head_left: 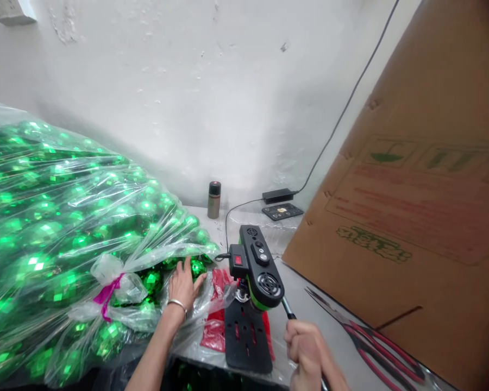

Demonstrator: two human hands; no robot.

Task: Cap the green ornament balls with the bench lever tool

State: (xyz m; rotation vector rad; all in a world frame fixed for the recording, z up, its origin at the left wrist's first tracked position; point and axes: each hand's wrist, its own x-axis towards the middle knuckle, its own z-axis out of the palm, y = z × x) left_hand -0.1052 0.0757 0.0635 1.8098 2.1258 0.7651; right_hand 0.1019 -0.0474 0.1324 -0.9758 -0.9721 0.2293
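My left hand (184, 285), with a bracelet on its wrist, reaches into a clear plastic bag (65, 217) full of shiny green faceted balls, its fingers stretched over one green ball (196, 267). My right hand (305, 345) is closed round the metal lever handle (288, 310) of a small black and green press machine (256, 266) that stands on a black base plate (246, 339). A bag of small red parts (217, 309) lies under and beside the machine.
A large cardboard box (411, 190) leans at the right. Red-handled scissors (367, 339) lie on the white table before it. A small brown bottle (214, 200), a black power adapter (277, 195) and a dark pad (282, 211) sit by the wall.
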